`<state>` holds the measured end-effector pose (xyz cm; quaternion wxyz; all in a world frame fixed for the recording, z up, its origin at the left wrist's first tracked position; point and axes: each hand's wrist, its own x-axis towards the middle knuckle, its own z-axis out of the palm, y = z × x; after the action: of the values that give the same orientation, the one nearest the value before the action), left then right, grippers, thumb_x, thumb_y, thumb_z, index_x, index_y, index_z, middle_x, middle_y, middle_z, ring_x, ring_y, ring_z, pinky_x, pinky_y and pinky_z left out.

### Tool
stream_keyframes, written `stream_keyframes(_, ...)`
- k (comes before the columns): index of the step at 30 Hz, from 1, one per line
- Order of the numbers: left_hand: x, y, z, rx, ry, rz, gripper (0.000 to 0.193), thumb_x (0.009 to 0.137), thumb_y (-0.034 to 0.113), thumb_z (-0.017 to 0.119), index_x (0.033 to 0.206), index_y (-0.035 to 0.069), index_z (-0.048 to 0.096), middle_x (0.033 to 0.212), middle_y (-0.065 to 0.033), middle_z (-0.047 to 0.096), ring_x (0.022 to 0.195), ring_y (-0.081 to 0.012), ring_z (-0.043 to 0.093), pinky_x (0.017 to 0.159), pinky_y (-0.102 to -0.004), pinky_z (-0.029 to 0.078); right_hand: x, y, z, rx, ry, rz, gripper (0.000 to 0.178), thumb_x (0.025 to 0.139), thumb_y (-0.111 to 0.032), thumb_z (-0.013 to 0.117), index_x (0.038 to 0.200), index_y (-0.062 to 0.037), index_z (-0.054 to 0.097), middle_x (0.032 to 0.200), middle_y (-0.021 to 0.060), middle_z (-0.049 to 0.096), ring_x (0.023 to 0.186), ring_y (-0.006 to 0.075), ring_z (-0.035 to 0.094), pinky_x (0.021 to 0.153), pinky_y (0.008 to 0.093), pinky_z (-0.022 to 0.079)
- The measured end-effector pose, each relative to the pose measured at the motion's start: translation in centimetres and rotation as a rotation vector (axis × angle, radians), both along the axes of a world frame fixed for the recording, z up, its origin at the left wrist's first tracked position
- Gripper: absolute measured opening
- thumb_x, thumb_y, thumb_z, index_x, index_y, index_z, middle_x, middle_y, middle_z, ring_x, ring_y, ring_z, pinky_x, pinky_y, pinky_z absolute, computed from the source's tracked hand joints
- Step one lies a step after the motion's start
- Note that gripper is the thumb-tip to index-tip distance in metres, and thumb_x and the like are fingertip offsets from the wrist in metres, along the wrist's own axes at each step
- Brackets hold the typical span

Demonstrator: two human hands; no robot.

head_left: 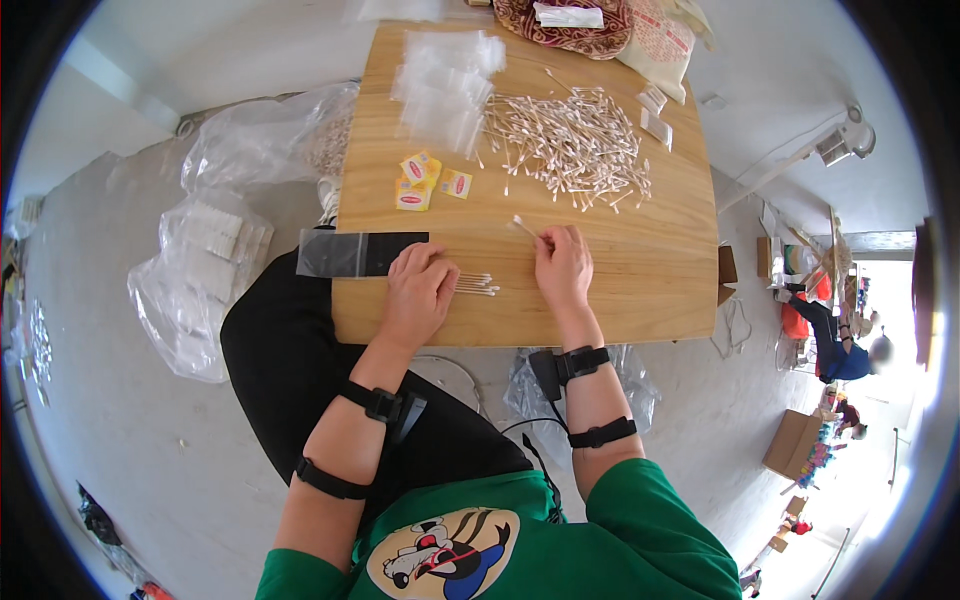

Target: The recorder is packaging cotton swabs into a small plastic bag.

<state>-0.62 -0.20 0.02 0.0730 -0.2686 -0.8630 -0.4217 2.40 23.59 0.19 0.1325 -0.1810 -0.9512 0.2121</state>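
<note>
Wooden table (620,290): light, rectangular, its far edge partly covered by a patterned cloth item (570,30) that the top of the frame cuts off.

Clear plastic bags on the floor, left of the table: 1 holds white packets (205,250), 1 nearer the table corner (270,140) is too crumpled to read its contents.

Loose pile of cotton swabs (565,145): spread over the far right part of the table; count not discernible.

Stack of small clear pouches (445,85): far centre of the table, just left of the swab pile; edges overlap, number unclear.

Clear flat bag with a dark panel (355,253): lies at the near left edge of the table, overhanging it, touching the left hand's fingertips.

Left hand (418,295): palm down, fingers bent and pressing on the near ends of a small bunch of cotton swabs (475,285); the covered ends are hidden, only the tips show to the right.

Right hand (562,265): fingers curled, thumb and forefinger pinching a single cotton swab (525,227) that sticks out up and left, lifted just clear of the tabletop as far as can be told.

3 yellow and red sachets (425,180): between the pouches and the left hand.

2 small white packets (655,115): right of the pile.
</note>
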Motion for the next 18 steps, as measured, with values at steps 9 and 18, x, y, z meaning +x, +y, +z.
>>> stream_keyframes(9, -0.6, -0.2, -0.3, 0.119, 0.007, 0.077, 0.013, 0.087, 0.005, 0.062, 0.099, 0.0, 0.063, 0.104, -0.0163, 0.063, 0.099, -0.0373, 0.059, 0.087, -0.045, 0.048, -1.7, -4.9, 0.7, -0.212, 0.039, 0.31, 0.005, 0.082, -0.011, 0.07, 0.086, -0.0078, 0.069, 0.084, 0.0089, 0.063, 0.081, 0.0309, 0.063, 0.07, 0.0414, 0.051)
stream_keyframes(18, -0.8, 0.0, -0.2, 0.064, 0.088, 0.041, 0.029, 0.087, 0.006, 0.062, 0.116, 0.003, 0.063, 0.112, -0.0139, 0.064, 0.107, -0.035, 0.058, 0.094, -0.0459, 0.045, -1.6, -5.6, 0.8, -0.202, 0.048, 0.369, 0.008, 0.084, -0.012, 0.069, 0.09, -0.0068, 0.069, 0.087, 0.009, 0.063, 0.075, 0.0308, 0.064, 0.067, 0.0413, 0.052)
